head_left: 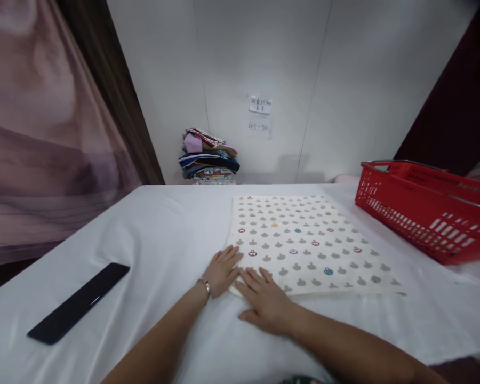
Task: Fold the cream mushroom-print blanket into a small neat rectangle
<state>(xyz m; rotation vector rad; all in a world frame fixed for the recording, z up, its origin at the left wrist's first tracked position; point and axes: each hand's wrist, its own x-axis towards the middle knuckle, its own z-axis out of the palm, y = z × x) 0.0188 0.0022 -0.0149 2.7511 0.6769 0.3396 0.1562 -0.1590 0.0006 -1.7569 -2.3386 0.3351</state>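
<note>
A cream cloth (304,240) printed with small grey and coloured motifs lies spread out, nearly square, on the white-covered table (164,229). At its near left corner rests my left hand (223,271), fingers stretched flat over the left edge, a silver bracelet on the wrist. My right hand (266,301) is just beside it, palm down, with its fingertips on the cloth's near edge. Both hands are open and grip nothing. The fingertips of the two hands almost meet at that corner.
A red plastic basket (420,213) with metal handles stands at the right. On the left lies a long black flat object (80,303). Folded clothes (209,154) are stacked against the back wall, left of paper notes (260,114). A pinkish curtain (44,133) hangs at far left.
</note>
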